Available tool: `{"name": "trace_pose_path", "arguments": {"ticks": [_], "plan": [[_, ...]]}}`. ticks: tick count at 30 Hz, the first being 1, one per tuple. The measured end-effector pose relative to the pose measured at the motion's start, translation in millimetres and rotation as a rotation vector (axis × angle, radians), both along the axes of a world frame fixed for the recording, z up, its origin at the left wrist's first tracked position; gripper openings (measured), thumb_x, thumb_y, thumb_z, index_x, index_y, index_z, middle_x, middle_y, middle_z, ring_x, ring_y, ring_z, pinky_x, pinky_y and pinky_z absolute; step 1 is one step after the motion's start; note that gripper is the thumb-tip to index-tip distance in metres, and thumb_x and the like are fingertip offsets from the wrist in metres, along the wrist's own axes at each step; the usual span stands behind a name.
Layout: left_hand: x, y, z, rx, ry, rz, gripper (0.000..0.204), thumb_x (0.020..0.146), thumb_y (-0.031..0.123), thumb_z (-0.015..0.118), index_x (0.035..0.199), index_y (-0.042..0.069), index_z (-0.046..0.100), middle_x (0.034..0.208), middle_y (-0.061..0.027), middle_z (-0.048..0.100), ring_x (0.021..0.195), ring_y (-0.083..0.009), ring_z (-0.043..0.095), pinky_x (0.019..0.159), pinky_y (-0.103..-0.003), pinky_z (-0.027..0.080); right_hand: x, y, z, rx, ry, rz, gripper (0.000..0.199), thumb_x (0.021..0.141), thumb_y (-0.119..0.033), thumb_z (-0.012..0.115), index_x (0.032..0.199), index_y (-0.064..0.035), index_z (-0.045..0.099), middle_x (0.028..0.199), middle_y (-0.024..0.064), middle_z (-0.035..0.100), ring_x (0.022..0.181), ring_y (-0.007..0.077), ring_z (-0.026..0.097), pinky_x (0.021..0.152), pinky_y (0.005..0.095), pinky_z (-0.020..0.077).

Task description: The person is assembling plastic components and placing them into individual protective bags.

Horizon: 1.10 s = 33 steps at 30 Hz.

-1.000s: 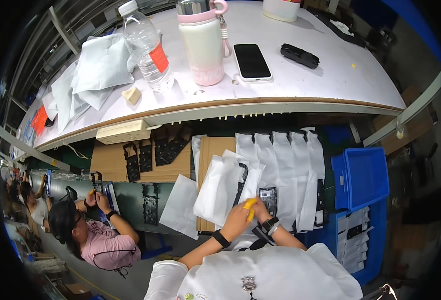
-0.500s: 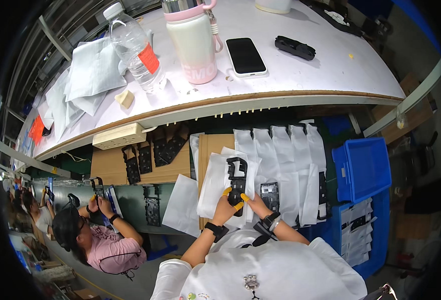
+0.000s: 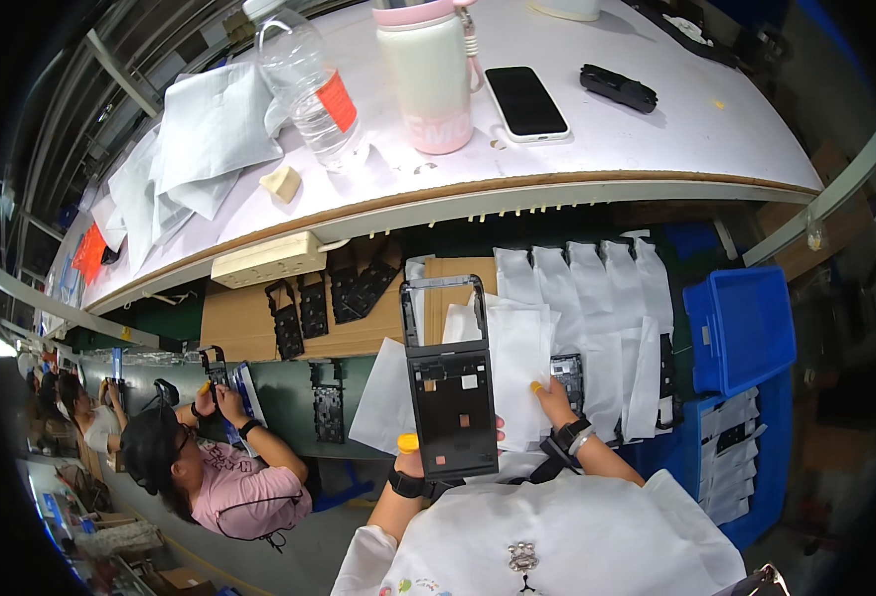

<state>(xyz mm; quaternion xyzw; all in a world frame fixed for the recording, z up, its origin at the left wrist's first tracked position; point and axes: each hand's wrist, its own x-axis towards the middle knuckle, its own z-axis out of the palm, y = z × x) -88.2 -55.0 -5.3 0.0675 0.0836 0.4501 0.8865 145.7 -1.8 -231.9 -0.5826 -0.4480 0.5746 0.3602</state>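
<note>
A black plastic frame (image 3: 453, 397), with an open loop at its top and a flat panel below, is held upright close to me. My left hand (image 3: 410, 461) grips its lower part from behind; a yellow finger cot shows at its left edge and fingertips at its right edge. To the right, my right hand (image 3: 557, 403) is at the edge of a stack of white pouches (image 3: 522, 343), its yellow-tipped fingers drawn together on a pouch. The frame covers part of the stack. Beside that hand lies another black frame (image 3: 568, 375), partly inside a white pouch.
White pouches (image 3: 585, 298) holding black parts lie in a row at right. Beyond them stand a blue bin (image 3: 741, 333) and a blue crate (image 3: 771, 482) of wrapped parts. Black frames lie on cardboard (image 3: 234, 333). A co-worker (image 3: 229, 457) sits left. A raised shelf (image 3: 527, 164) spans ahead.
My left hand has brought the black frame up off the pouches and closer to me, leftward. My right hand has let go of it and moved to the pouches' right edge. The view has shifted slightly.
</note>
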Motion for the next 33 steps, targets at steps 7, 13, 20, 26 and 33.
{"name": "trace_pose_path", "arguments": {"ticks": [7, 13, 20, 26, 33], "plan": [[-10.9, -15.0, 29.0, -0.036, -0.043, -0.013, 0.077, 0.07, 0.044, 0.062, 0.125, 0.0, 0.033, 0.12, -0.0248, 0.038, 0.111, -0.0366, 0.042, 0.091, -0.049, 0.038, -9.4, -6.5, 23.7, -0.013, -0.17, 0.064, 0.029, 0.08, -0.012, 0.051, 0.103, 0.0053, 0.049, 0.089, 0.0153, 0.059, 0.078, 0.0225, 0.057, 0.069, 0.0296, 0.0445], [-14.4, -13.4, 45.9, 0.235, 0.211, 0.227, 0.08, 0.068, 0.043, 0.064, 0.127, 0.001, 0.029, 0.121, -0.0228, 0.039, 0.11, -0.0346, 0.043, 0.09, -0.046, 0.04, -10.5, -11.0, 16.0, 0.139, -0.298, 0.078, 0.03, 0.08, -0.014, 0.051, 0.102, 0.0071, 0.048, 0.091, 0.0173, 0.058, 0.081, 0.0241, 0.056, 0.071, 0.0303, 0.0437], [-14.8, 12.4, 65.8, -0.026, -0.173, 0.551, 0.067, 0.082, 0.046, 0.045, 0.13, 0.003, 0.025, 0.13, -0.0204, 0.03, 0.121, -0.032, 0.03, 0.102, -0.04, 0.026, -10.5, -14.8, 14.2, -0.004, -0.156, 0.027, 0.031, 0.08, -0.013, 0.051, 0.102, 0.0075, 0.048, 0.094, 0.0179, 0.057, 0.085, 0.0241, 0.055, 0.074, 0.0297, 0.0423], [-24.8, 4.9, 67.5, -0.08, -0.323, 0.532, 0.066, 0.084, 0.047, 0.042, 0.13, 0.003, 0.024, 0.131, -0.0202, 0.029, 0.122, -0.0316, 0.029, 0.102, -0.039, 0.027, -15.9, -19.9, 26.0, 0.0, -0.144, 0.022, 0.031, 0.08, -0.012, 0.05, 0.104, 0.0071, 0.047, 0.096, 0.016, 0.057, 0.086, 0.0218, 0.054, 0.076, 0.0283, 0.0416], [-57.3, 2.4, 20.5, -0.089, 0.411, 0.388, 0.043, 0.087, 0.033, 0.045, 0.124, 0.016, 0.033, 0.112, -0.0092, 0.044, 0.104, -0.0208, 0.044, 0.089, -0.037, 0.037, -28.7, -22.9, 43.9, -0.042, -0.154, -0.004, 0.032, 0.081, -0.012, 0.049, 0.106, 0.0082, 0.046, 0.097, 0.0158, 0.056, 0.087, 0.0225, 0.054, 0.076, 0.0282, 0.0416]]}}
